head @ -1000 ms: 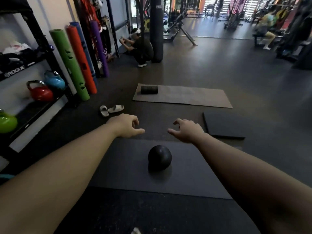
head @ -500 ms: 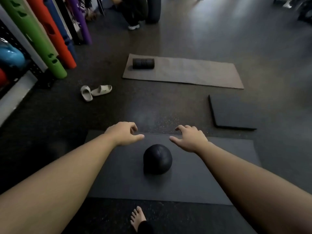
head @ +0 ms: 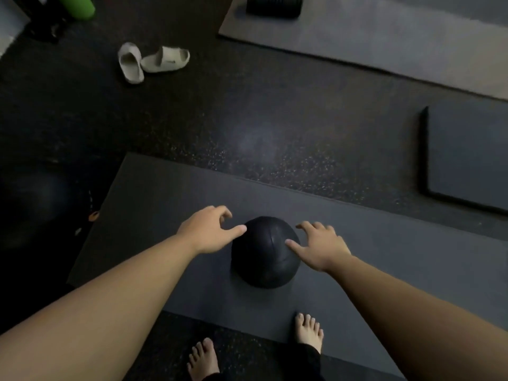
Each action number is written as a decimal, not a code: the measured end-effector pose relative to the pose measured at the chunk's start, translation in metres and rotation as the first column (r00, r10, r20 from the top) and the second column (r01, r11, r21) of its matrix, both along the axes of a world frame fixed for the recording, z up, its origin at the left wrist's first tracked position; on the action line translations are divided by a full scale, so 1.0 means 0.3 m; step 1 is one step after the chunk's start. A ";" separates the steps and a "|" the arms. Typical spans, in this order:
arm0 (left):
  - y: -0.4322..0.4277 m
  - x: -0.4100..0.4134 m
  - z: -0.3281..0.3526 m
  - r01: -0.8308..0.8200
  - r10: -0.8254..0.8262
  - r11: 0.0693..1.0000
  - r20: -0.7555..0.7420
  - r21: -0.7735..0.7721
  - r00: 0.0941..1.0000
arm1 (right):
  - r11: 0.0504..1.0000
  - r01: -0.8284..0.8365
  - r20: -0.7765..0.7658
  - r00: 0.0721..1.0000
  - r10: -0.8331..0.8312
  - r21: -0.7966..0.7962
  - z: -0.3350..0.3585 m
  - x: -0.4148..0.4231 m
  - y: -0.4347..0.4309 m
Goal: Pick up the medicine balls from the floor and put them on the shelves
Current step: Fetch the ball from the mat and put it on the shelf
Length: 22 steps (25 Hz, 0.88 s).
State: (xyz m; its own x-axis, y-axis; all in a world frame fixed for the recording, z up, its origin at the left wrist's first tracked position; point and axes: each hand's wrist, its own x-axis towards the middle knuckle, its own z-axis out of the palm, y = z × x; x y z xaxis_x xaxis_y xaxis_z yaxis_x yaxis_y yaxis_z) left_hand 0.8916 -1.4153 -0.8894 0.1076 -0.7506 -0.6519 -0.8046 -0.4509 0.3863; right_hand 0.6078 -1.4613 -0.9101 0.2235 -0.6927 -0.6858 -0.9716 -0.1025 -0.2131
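Note:
A black medicine ball [head: 264,259] rests on a dark grey mat [head: 165,204] on the gym floor, straight below me. My left hand [head: 209,229] hovers at the ball's upper left with fingers spread and the thumb pointing at the ball. On the ball's right side is my right hand [head: 321,246], fingers apart, its thumb touching the top of the ball. Neither hand grips the ball. The shelves are out of view.
My bare feet [head: 309,332] stand at the mat's near edge. A pair of pale slides [head: 152,61] lies at the upper left. A square black pad [head: 467,155] lies to the right, a lighter mat [head: 384,37] with a black foam roller [head: 273,6] farther off.
The view has tilted steeply down and closed in on the ball. Both hands have dropped toward the ball and now flank it; the right thumb has reached it.

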 end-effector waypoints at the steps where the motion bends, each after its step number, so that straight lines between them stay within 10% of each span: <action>1: -0.024 -0.012 -0.113 -0.029 0.029 1.000 -0.007 0.009 1.000 | 0.999 0.039 0.012 0.999 -0.039 0.013 -0.113 0.003 -0.037; 11: 0.066 -0.145 -0.975 -0.597 0.666 0.737 -0.193 0.316 0.720 | 0.895 0.367 0.294 0.852 -0.432 0.253 -0.915 -0.017 -0.118; 16: 0.053 -0.200 -1.030 -0.748 0.851 0.519 -0.329 0.413 0.409 | 0.819 0.475 0.402 0.715 -0.572 0.322 -0.933 0.021 -0.105; 22: 0.076 -0.079 -0.768 -0.844 0.833 0.487 -0.412 0.227 0.370 | 0.879 0.402 0.543 0.693 -0.474 0.256 -0.701 0.161 -0.121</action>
State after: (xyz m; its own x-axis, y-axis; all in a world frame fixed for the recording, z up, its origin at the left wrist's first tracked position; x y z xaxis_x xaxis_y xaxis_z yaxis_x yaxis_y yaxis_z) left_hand 0.8679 -1.3925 -1.1197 0.4191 -0.4477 -0.7899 0.2334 -0.7876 0.5703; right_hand 0.6561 -1.4977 -1.1205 0.2873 -0.7430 -0.6044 -0.5869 0.3621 -0.7242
